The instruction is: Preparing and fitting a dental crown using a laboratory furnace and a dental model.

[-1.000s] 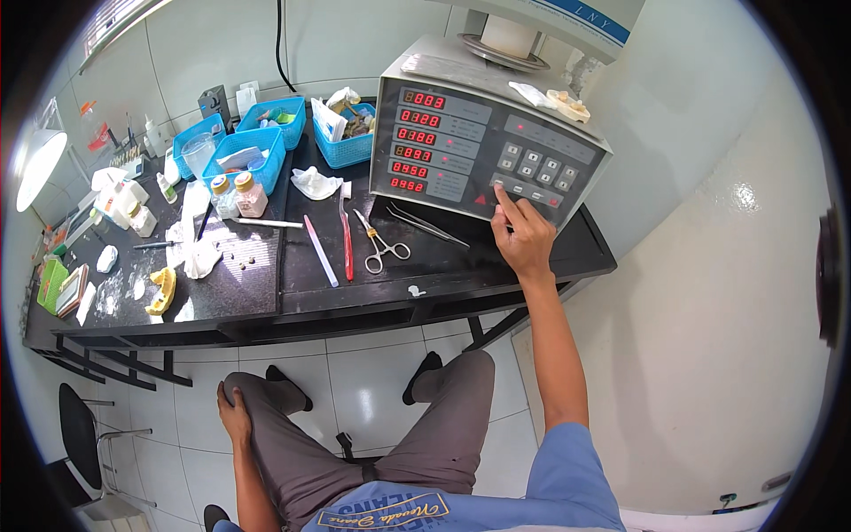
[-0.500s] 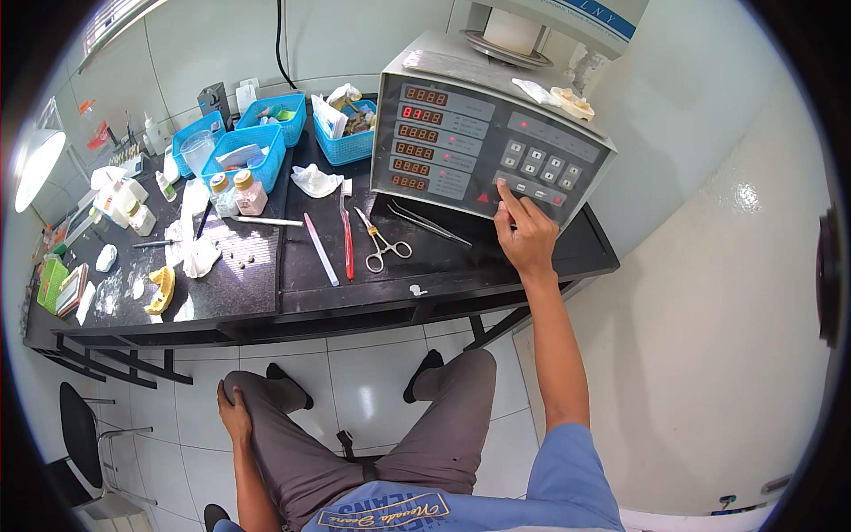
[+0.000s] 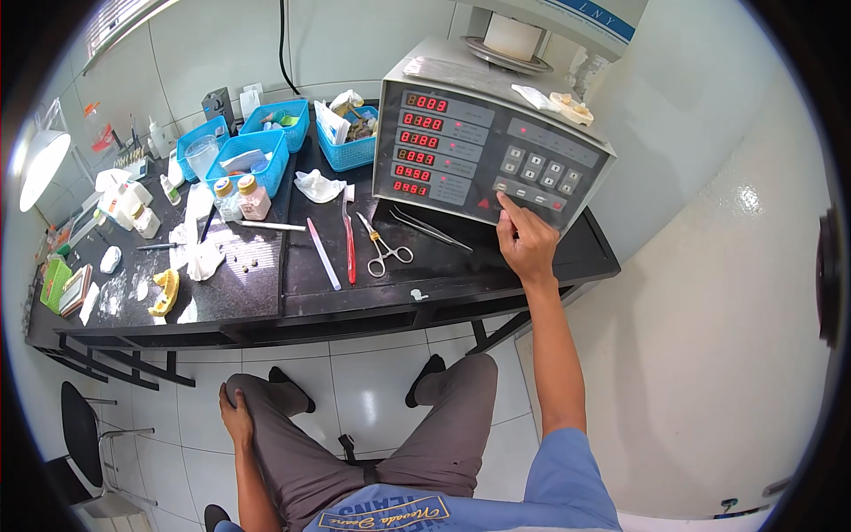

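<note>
I view the right hand (image 3: pixel 530 241) pointing, other fingers curled, presumably isolating one machine key (image 3: pixel 502 187). The left hand (image 3: pixel 237 422) rests unclenched on the near-left knee (image 3: pixel 259 387).

Tweezers (image 3: pixel 450 239) lie before the control box (image 3: pixel 486 160); desk (image 3: pixel 585 248) rightward is free.

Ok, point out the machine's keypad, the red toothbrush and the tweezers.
Keypad (image 3: pixel 534 163), head view: a button in its upper row.
Red toothbrush (image 3: pixel 350 244), head view: its handle.
Tweezers (image 3: pixel 434 231), head view: midway along.
</note>
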Motion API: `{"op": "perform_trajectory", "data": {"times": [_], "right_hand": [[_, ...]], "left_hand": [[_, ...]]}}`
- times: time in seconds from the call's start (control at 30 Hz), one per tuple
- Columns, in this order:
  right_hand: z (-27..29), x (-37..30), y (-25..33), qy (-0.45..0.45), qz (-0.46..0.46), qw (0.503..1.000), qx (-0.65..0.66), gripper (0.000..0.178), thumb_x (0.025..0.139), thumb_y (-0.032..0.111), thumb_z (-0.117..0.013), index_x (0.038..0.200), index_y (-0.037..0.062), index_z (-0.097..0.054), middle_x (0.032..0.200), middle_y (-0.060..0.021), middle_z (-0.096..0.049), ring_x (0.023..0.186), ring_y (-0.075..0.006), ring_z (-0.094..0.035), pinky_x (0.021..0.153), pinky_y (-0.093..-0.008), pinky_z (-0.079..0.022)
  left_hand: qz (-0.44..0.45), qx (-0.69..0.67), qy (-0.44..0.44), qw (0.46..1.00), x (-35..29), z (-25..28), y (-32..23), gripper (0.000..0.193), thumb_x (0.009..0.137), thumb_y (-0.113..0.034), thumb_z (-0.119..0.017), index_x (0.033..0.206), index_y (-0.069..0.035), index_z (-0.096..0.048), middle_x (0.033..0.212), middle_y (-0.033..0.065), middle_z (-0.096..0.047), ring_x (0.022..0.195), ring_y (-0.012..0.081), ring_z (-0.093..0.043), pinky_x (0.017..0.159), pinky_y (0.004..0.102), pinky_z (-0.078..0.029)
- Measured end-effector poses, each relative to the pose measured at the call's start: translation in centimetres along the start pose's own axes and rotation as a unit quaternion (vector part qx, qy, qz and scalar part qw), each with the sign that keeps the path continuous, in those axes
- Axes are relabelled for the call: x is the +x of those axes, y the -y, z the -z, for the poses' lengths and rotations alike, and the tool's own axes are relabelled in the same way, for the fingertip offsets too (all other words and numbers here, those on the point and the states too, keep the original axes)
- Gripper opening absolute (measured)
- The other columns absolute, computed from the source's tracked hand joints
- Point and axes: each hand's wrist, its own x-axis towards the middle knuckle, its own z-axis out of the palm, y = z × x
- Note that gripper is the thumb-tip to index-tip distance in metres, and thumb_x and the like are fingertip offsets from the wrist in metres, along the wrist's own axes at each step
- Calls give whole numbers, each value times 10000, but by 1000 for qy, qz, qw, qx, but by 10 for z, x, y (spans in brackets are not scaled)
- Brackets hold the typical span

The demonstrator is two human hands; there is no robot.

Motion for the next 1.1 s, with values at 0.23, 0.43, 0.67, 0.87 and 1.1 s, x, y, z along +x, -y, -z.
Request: {"op": "perform_trajectory", "data": {"times": [0.23,0.43,0.67,0.87,1.1], "right_hand": [[0,1,1,-12,-10,1000,17,168,797,44,-655,950,63,-723,567,-12,-552,459,-152,-529,445,-286,-421],[0,-1,0,-9,-19,999,25,127,785,40,-648,895,53,-711,594,-28,-592,472,-163,-555,457,-286,-440],[-1,-1,1,-13,-25,999,28,96,776,41,-646,859,50,-695,609,-41,-615,486,-173,-578,468,-292,-455],[2,-1,0,-10,-39,999,35,110,770,32,-645,865,45,-698,615,-49,-619,486,-172,-583,467,-289,-459],[36,8,13,-23,-37,996,72,160,828,1,-624,955,43,-711,598,-23,-534,432,-121,-429,423,-247,-350]], "left_hand": [[-9,3,0,1000,2,-1,2,552,968,-332,-517,1411,-13,-432,1410,215,-485,1311,378,-450,1097,413,-340],[-2,6,2,1000,0,0,-1,548,971,-331,-512,1411,-13,-433,1418,212,-478,1317,374,-446,1102,413,-336],[-6,0,2,1000,0,2,1,548,972,-325,-513,1407,-1,-434,1415,219,-477,1314,378,-445,1101,413,-337],[-8,-4,3,1000,-1,2,-3,547,973,-325,-514,1404,3,-438,1418,218,-477,1311,377,-449,1099,410,-338],[17,137,14,990,14,0,6,589,940,-348,-506,1400,4,-398,1298,280,-526,1165,456,-534,989,481,-430]]}}
